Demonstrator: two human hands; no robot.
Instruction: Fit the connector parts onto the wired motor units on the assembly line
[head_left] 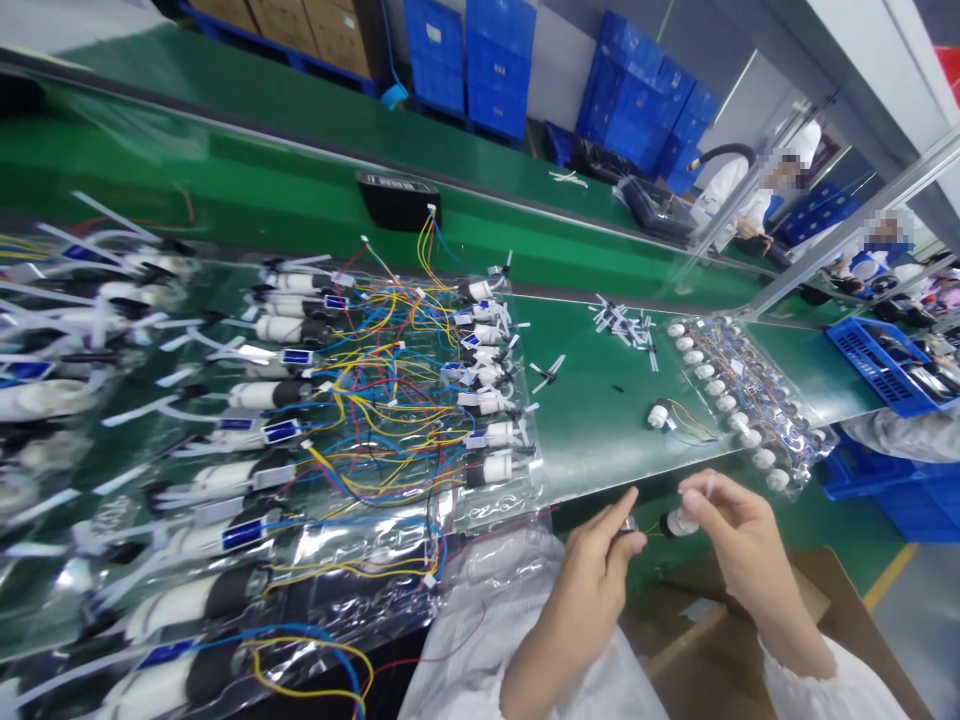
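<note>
Near the bench's front edge, my left hand (600, 565) pinches a small part at the wire end, mostly covered by the fingers. Yellowish wires run from there to a small white-and-black cylindrical motor (679, 522). My right hand (739, 530) has its thumb and fingertips closed at the white end of this motor, and a thin white strip shows at the fingertips. Just beyond, another small motor (658, 414) with wires lies on the green bench (585, 440). Past it are a pile of white-and-black strips (624, 325) and a single crossed pair (549, 374).
Rows of wired motors (495, 468) lie on clear plastic at left. A bagged tray of motors (739, 400) rests at right, near a blue basket (892, 365). An open cardboard box (855, 610) stands below. A black device (397, 200) sits behind; co-workers are at far right.
</note>
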